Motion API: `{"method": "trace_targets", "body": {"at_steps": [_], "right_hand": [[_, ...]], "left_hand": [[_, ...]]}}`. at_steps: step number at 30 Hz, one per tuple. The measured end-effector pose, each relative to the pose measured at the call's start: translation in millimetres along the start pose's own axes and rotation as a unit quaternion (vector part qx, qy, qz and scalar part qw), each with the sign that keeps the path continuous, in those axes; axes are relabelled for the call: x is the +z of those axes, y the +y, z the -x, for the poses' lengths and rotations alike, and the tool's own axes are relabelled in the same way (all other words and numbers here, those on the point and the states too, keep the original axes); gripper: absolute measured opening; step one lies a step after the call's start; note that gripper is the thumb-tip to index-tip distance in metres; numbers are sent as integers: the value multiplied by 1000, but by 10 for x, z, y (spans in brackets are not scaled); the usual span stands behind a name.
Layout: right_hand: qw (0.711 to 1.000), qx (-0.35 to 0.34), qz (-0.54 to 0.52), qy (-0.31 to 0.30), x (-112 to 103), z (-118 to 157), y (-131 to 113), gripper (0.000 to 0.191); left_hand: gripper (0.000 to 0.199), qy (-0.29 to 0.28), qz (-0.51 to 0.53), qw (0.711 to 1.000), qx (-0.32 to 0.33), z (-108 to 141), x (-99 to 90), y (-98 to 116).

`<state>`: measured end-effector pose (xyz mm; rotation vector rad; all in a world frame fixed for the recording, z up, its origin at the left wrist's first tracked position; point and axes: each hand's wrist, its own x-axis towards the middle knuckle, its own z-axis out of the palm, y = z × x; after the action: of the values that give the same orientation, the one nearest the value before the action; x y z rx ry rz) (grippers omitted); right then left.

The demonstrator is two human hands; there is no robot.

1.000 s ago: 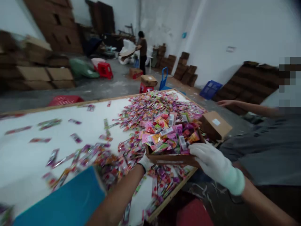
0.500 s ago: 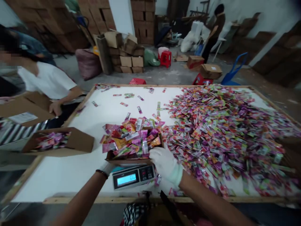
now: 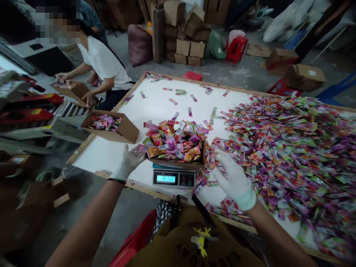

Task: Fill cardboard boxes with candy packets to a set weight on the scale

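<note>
A cardboard box (image 3: pixel 204 157) heaped with small colourful wrapped packets (image 3: pixel 169 144) rests on a digital scale (image 3: pixel 174 178), whose display is lit with digits. Left of the box, my left hand (image 3: pixel 128 163), in a white glove, is open with its fingers close to the packets at that side. My right hand (image 3: pixel 233 178), gloved as well, is open to the right of the box, fingers spread beside loose packets. Neither hand holds anything. The scale's plate is mostly hidden under the box.
A large pile of packets (image 3: pixel 292 159) covers the right of the white table (image 3: pixel 111 154). Another box with packets (image 3: pixel 122 129) stands at the left edge. Beyond it, a person in a white shirt (image 3: pixel 100 55) handles a box (image 3: pixel 78 92) by a roller conveyor (image 3: pixel 69 111).
Both my hands have let go of the box and moved apart to its sides. The scale's reading went from zero to several digits. The view has turned left and down.
</note>
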<state>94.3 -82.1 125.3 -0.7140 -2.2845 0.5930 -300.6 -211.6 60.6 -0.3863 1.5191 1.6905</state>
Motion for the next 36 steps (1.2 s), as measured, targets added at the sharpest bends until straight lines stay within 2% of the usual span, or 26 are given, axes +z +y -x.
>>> {"method": "trace_targets", "body": {"at_steps": [2,4,8,12,18,22,24,26,27,28,29,31,32,33,34,36], "right_hand": [[998,63,-18,5,-165,-7,117,42],[993,110,-44,2,-264,-27,205,49],[987,134,-86,18,-314,-81,229,52],[987,132,-87,21,-291,-112,168,54],[988,131,-85,0,-290,-45,195,52],[985,150,-90,0,-328,36,240,53],[981,167,-95,2,-322,64,283,55],[976,188,-113,6,-273,74,369,58],[971,198,-131,8,-229,74,439,60],[966,207,-154,14,-176,76,529,62],[959,216,-180,22,-115,83,641,64],[947,240,-213,36,16,133,918,66],[945,259,-198,23,82,185,1070,65],[945,283,-162,-6,149,255,1219,64],[943,309,-115,-47,218,341,1357,62],[927,351,-22,-135,367,541,1573,56]], "left_hand": [[54,23,5,1000,16,-5,-70,82],[56,21,10,999,40,2,-84,146],[62,-25,15,995,93,11,2,244],[66,-75,-5,988,134,20,182,349],[65,-151,-52,971,176,56,572,426],[68,-210,-102,945,227,62,781,456],[66,-222,-141,921,286,127,858,478],[70,-229,-225,871,371,260,931,476],[73,-242,-289,830,412,342,970,455],[76,-265,-365,773,446,426,1010,416],[77,-296,-443,700,475,502,1050,360],[71,-350,-566,530,526,605,1115,200],[66,-363,-603,450,550,626,1133,108],[61,-364,-626,383,574,629,1140,18],[56,-355,-641,333,594,617,1135,-62],[51,-330,-658,269,621,577,1103,-169]]}}
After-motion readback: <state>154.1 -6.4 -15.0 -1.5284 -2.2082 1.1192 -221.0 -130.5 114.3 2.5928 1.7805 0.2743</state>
